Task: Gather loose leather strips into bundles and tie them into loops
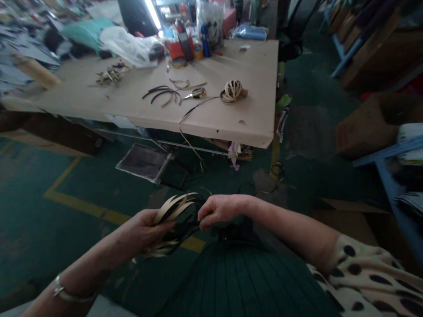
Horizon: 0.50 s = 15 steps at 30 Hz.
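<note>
A looped coil of flat strips (175,207), cream on one face and black on the other, hangs in front of my body. My left hand (150,229) is wrapped round the coil's left side, thumb over the strips. At its right side, my right hand (220,209) is closed with the fingers pinched against the dark strips; what exactly lies between those fingertips is hidden. On the table, a wound ball of similar strip (232,91) trails one length over the front edge. Scissors (197,93) lie beside several short cut strips (163,93).
The paper-covered table (254,119) stands ahead, with tape rolls, bottles and plastic bags along its back. A low stool (143,162) sits before it. Cardboard boxes (373,123) and a blue frame (390,176) are at the right. Loose strip (277,171) lies on the floor.
</note>
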Each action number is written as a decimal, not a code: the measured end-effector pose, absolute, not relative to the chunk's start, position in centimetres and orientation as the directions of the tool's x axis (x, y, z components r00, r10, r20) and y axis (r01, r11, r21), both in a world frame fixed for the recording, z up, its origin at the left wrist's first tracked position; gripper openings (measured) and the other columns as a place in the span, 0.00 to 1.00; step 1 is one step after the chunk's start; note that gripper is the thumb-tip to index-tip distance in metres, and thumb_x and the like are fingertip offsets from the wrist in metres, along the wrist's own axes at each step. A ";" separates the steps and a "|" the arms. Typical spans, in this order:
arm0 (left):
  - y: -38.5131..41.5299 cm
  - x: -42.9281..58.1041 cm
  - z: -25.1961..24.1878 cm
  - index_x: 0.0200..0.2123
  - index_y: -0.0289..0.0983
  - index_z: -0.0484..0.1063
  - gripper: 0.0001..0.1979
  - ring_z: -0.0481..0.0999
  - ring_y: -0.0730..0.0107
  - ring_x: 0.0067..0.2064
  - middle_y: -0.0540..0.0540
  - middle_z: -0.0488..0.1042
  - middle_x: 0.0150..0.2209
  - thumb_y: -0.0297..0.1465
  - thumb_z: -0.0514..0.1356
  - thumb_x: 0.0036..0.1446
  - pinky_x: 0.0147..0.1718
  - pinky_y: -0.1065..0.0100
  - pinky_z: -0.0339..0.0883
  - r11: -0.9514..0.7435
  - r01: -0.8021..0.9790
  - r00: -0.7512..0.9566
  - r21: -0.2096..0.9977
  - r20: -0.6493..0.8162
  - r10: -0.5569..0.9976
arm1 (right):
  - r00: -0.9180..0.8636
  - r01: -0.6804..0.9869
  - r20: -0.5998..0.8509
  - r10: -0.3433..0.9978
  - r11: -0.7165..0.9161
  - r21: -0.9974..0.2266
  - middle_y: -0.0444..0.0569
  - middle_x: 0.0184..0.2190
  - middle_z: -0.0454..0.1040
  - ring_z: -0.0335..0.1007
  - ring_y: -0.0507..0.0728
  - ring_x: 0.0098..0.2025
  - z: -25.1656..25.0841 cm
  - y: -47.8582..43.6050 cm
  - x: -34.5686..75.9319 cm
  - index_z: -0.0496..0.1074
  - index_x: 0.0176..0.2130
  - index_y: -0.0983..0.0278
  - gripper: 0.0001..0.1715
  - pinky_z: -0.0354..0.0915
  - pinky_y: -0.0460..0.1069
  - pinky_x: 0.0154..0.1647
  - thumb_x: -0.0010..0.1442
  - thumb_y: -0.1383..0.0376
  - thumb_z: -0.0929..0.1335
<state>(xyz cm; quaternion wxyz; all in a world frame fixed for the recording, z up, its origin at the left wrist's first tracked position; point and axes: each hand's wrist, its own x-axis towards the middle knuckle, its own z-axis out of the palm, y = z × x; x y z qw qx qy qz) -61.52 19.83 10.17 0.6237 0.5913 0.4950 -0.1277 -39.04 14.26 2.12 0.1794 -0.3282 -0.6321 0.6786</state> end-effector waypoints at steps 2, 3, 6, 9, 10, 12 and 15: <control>20.3 -62.2 11.0 0.29 0.33 0.73 0.20 0.61 0.73 0.20 0.48 0.66 0.20 0.47 0.64 0.47 0.17 0.74 0.53 0.269 0.751 0.457 0.603 -0.769 0.447 | -0.707 0.235 -0.200 0.678 -0.041 -0.971 0.40 0.25 0.69 0.61 0.46 0.27 3.3 13.6 -37.0 0.74 0.33 0.70 0.10 0.56 0.41 0.28 0.56 0.64 0.68; 20.5 -62.6 11.4 0.28 0.33 0.72 0.20 0.59 0.74 0.19 0.49 0.64 0.19 0.46 0.64 0.48 0.17 0.75 0.52 0.275 0.746 0.452 0.606 -0.765 0.460 | -0.698 0.265 -0.192 0.690 -0.001 -0.964 0.40 0.25 0.68 0.60 0.46 0.28 3.9 13.4 -36.0 0.75 0.33 0.70 0.11 0.56 0.41 0.29 0.56 0.63 0.68; 20.7 -63.7 12.6 0.25 0.33 0.70 0.19 0.56 0.77 0.18 0.51 0.61 0.17 0.45 0.65 0.46 0.16 0.76 0.50 0.298 0.710 0.440 0.638 -0.732 0.520 | -0.689 0.351 -0.209 0.694 0.068 -0.934 0.43 0.27 0.70 0.62 0.49 0.30 5.5 12.9 -32.9 0.75 0.34 0.69 0.14 0.57 0.43 0.33 0.56 0.59 0.68; 20.9 -65.2 13.5 0.23 0.33 0.69 0.17 0.53 0.79 0.18 0.53 0.58 0.16 0.42 0.66 0.45 0.16 0.77 0.48 0.349 0.656 0.410 0.669 -0.705 0.579 | -0.682 0.450 -0.296 0.668 0.064 -0.891 0.45 0.29 0.71 0.63 0.50 0.31 6.3 12.9 -30.5 0.75 0.35 0.68 0.16 0.58 0.44 0.34 0.56 0.57 0.67; 20.9 -65.9 13.8 0.23 0.33 0.68 0.17 0.53 0.80 0.18 0.53 0.56 0.16 0.41 0.66 0.45 0.15 0.78 0.47 0.374 0.639 0.386 0.672 -0.701 0.600 | -0.678 0.490 -0.342 0.650 0.053 -0.870 0.45 0.29 0.71 0.63 0.50 0.31 6.4 13.0 -29.9 0.75 0.35 0.67 0.16 0.58 0.44 0.33 0.56 0.56 0.67; 21.0 -67.6 14.1 0.22 0.32 0.68 0.16 0.51 0.81 0.17 0.53 0.55 0.16 0.38 0.66 0.46 0.15 0.79 0.45 0.424 0.603 0.326 0.675 -0.694 0.642 | -0.657 0.577 -0.441 0.612 0.032 -0.816 0.45 0.28 0.71 0.62 0.50 0.30 6.5 13.0 -28.9 0.75 0.35 0.67 0.17 0.57 0.44 0.32 0.55 0.56 0.67; 21.0 -70.7 14.5 0.23 0.31 0.68 0.12 0.53 0.81 0.17 0.53 0.56 0.16 0.32 0.67 0.46 0.15 0.80 0.46 0.496 0.522 0.184 0.693 -0.660 0.728 | -0.594 0.691 -0.567 0.571 0.001 -0.723 0.44 0.25 0.69 0.61 0.50 0.28 6.5 13.0 -27.8 0.75 0.34 0.67 0.16 0.56 0.43 0.30 0.54 0.57 0.66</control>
